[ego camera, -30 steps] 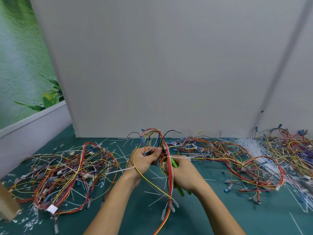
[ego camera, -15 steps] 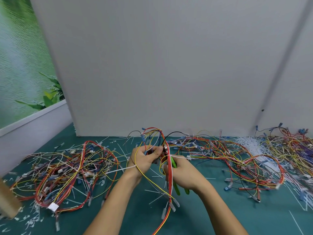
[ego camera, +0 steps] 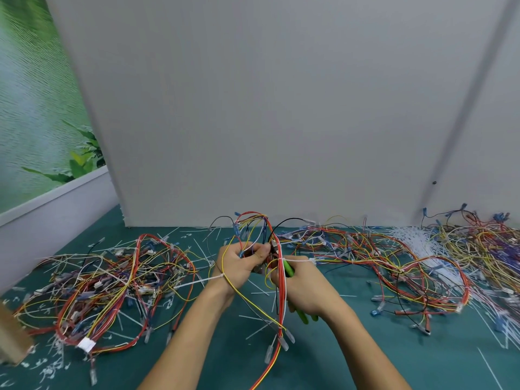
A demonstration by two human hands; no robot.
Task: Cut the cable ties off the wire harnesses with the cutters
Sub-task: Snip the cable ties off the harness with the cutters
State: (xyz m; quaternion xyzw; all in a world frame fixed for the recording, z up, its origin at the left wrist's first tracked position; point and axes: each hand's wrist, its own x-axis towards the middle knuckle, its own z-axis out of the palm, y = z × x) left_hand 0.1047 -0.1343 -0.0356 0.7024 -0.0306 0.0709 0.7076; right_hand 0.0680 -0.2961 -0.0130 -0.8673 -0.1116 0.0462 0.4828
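Left grip: left hand [ego camera: 239,266] clenched on harness [ego camera: 278,243], frame centre.
Right grip: right hand [ego camera: 305,289] clasping green cutters [ego camera: 288,270].
Risk: blades hidden among wires; likely to nick insulation beside cable tie [ego camera: 299,260].

Left hand [ego camera: 237,266] and right hand [ego camera: 305,288], with harness [ego camera: 279,277], slightly higher than before; black wire [ego camera: 287,220] arched farther right.

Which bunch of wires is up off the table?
The middle harness, gripped in the left hand and looping up above it. The left pile and the right pile lie flat on the green table.
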